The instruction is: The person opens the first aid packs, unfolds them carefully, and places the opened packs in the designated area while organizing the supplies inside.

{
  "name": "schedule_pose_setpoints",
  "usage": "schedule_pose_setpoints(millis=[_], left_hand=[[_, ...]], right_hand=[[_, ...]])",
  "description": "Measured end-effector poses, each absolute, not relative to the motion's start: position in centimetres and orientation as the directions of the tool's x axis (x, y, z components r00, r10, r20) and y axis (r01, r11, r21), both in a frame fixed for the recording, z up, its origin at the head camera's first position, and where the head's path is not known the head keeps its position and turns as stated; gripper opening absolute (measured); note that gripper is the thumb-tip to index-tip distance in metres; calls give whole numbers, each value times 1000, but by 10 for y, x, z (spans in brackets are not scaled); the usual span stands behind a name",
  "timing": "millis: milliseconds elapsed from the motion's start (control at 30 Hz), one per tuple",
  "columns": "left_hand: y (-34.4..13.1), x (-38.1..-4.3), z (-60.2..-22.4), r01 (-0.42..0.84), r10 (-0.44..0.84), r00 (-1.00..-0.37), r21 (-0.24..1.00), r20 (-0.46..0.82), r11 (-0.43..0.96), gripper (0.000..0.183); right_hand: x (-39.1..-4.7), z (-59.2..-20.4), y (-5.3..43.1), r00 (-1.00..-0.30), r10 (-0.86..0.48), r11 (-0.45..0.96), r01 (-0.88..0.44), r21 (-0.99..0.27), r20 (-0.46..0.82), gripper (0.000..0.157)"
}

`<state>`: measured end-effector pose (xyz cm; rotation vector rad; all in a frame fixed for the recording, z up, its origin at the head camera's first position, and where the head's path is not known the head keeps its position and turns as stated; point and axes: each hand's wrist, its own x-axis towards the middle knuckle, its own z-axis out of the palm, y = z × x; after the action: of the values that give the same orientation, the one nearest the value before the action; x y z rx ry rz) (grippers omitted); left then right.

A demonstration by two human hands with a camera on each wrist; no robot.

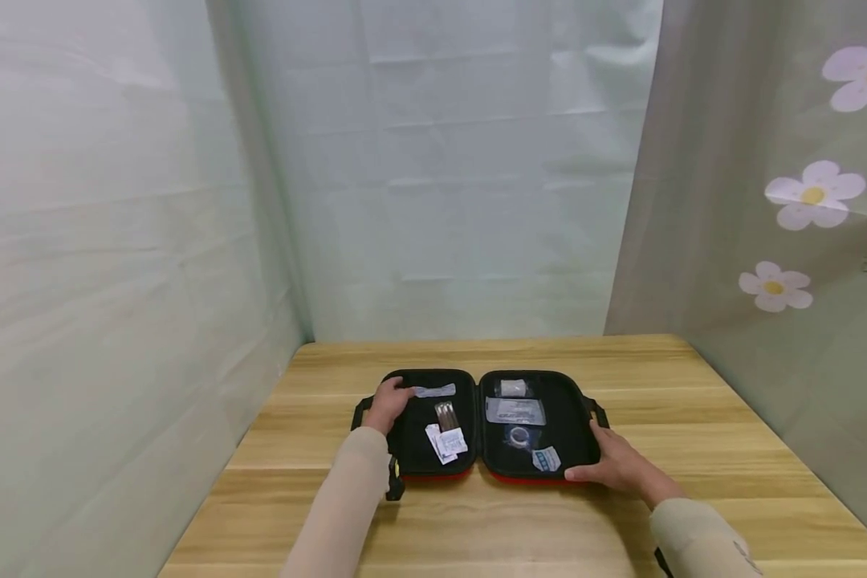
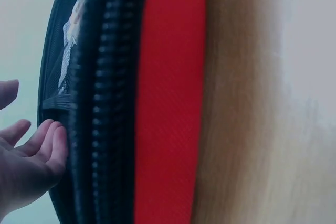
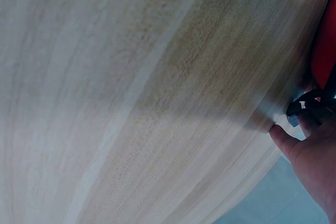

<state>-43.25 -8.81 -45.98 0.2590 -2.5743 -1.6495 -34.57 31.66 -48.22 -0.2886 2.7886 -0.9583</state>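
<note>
A black-lined case with a red outer shell lies unfolded on the wooden table. My left hand reaches over the left half, its fingers loosely bent at the lining and its tips close to a flat clear-and-white packet. Below that packet are a pack of brown-and-silver sticks and small white sachets. My right hand rests at the right half's near corner, thumb along the front edge and fingers beside the black side handle. Nothing is gripped in either palm.
The right half holds a white roll in wrapping, a flat clear packet, a ring-shaped roll in a bag and a white-and-teal sachet. A black strap buckle hangs at the left front. Pale curtains surround the table.
</note>
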Motion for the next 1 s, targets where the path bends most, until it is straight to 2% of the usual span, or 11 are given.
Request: schedule_pose_setpoints(millis=[200, 400, 733, 1000], left_hand=[[-85, -424, -451, -55, -191, -981, 905, 29, 422, 43], [-75, -410, -440, 28, -102, -991, 880, 87, 474, 38], [-61, -399, -451, 21, -14, -999, 854, 34, 520, 31], [-69, -391, -458, 56, -7, -997, 784, 77, 618, 26]], right_hand=[[-347, -482, 317, -963, -249, 769, -131, -625, -104, 123], [-348, -483, 318, -964, -242, 772, -121, -625, -112, 124], [-345, -482, 317, -962, -260, 763, -148, -629, -89, 123], [-345, -483, 318, -962, -263, 763, -157, -628, -79, 122]])
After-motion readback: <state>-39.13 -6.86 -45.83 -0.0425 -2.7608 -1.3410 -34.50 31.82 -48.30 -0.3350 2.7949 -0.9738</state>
